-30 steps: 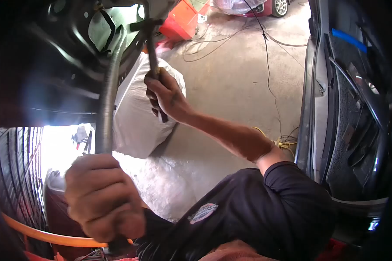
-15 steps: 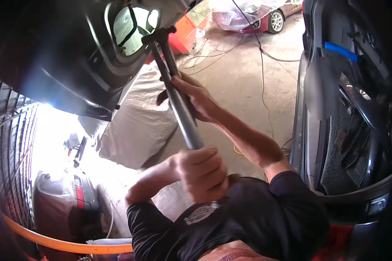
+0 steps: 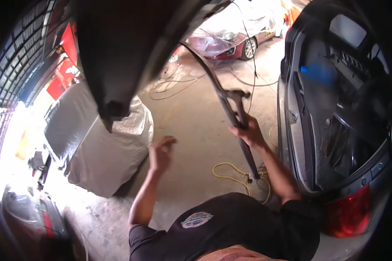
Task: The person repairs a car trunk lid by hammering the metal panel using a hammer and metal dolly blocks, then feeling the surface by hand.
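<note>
My left hand (image 3: 162, 152) is raised at the left of centre, its fingers loosely bent and slightly blurred, with nothing visible in it. My right hand (image 3: 251, 132) grips a hammer just below its head (image 3: 236, 94), together with a long dark bar (image 3: 247, 157). The bar slants from the edge of a dark raised panel (image 3: 117, 48) down toward the floor near a yellow cord (image 3: 229, 165). The hammer head rests close beside the bar. My left hand is apart from both tools.
A car body with a red tail light (image 3: 349, 214) stands close on the right. A covered object (image 3: 111, 150) is at the left, and a plastic-draped red car (image 3: 224, 48) stands at the back. Cables (image 3: 172, 93) lie across the floor.
My left hand has let go of the bar and moved left. The right hand, now holding both bar and hammer, has moved right and lower in view. The view has shifted, with the panel looming nearer.
</note>
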The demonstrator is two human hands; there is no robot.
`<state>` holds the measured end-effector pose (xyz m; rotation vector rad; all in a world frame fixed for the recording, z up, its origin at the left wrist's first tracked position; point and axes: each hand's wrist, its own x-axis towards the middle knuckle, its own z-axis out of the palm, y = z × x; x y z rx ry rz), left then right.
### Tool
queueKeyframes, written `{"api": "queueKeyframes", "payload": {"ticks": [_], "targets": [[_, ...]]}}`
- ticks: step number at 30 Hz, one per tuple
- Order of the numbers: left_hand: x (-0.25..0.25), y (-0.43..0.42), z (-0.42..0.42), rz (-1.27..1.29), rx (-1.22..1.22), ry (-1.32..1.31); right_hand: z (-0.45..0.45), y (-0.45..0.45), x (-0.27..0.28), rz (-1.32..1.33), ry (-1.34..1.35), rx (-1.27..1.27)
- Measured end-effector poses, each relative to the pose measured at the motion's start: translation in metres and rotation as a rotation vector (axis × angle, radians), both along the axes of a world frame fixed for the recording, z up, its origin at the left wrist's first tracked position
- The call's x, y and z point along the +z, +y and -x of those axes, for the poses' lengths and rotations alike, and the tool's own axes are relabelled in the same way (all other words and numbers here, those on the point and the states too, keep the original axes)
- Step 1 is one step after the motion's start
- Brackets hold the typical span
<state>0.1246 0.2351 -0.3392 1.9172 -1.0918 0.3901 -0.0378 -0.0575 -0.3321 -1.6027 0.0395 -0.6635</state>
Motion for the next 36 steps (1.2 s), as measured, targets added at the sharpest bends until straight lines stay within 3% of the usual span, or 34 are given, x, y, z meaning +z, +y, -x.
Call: {"api": "queueKeyframes", "payload": {"ticks": [1,2,3,4,5,7,9,11,13,15,18,20,23,30,33,35,36], "targets": [[0.0,0.024,-0.038,0.238,0.029,0.299,0.0,0.008,-0.022,0.023,0.024,-0.08],[0.02,0.049,-0.066,0.273,0.146,0.359,-0.002,0.012,-0.046,0.055,0.044,-0.167],[0.032,0.068,-0.094,0.47,0.129,0.372,0.004,0.015,-0.064,0.188,0.034,-0.211],[0.055,0.081,-0.105,0.546,0.112,0.292,0.007,0.032,-0.073,0.111,0.037,-0.286],[0.086,0.088,-0.109,0.629,0.091,0.218,0.015,0.039,-0.082,0.268,0.198,-0.395],[0.146,0.087,-0.106,0.677,-0.293,0.238,0.023,0.061,-0.109,0.469,0.218,-0.558],[0.186,0.078,-0.11,0.576,-0.539,0.166,0.03,0.078,-0.142,0.616,0.311,-0.633],[0.22,0.061,-0.107,0.252,-0.653,-0.127,0.04,0.101,-0.159,0.555,0.481,-0.691],[0.233,0.03,-0.108,0.03,-0.978,-0.069,0.046,0.125,-0.172,0.562,0.515,-0.729],[0.231,-0.012,-0.118,0.057,-0.888,-0.348,0.054,0.145,-0.194,0.573,0.548,-0.755],[0.239,-0.061,-0.152,0.116,-0.893,-0.328,0.074,0.168,-0.237,0.505,0.751,-0.782],[0.255,-0.092,-0.173,0.082,-0.863,-0.211,0.09,0.183,-0.252,0.557,1.05,-0.658],[0.265,-0.18,-0.236,0.023,-0.863,-0.267,0.105,0.207,-0.271,0.448,1.053,-0.659],[0.261,-0.292,-0.332,0.065,-0.905,0.401,0.129,0.236,-0.298,0.382,1.121,-0.577],[0.251,-0.293,-0.339,0.188,-0.726,-0.028,0.14,0.241,-0.321,0.409,1.116,-0.485],[0.273,-0.257,-0.31,-0.153,-0.645,0.296,0.134,0.239,-0.309,0.25,1.062,-0.553],[0.279,-0.223,-0.282,-0.204,-0.524,0.054,0.135,0.237,-0.303,0.255,1.067,-0.541]]}}
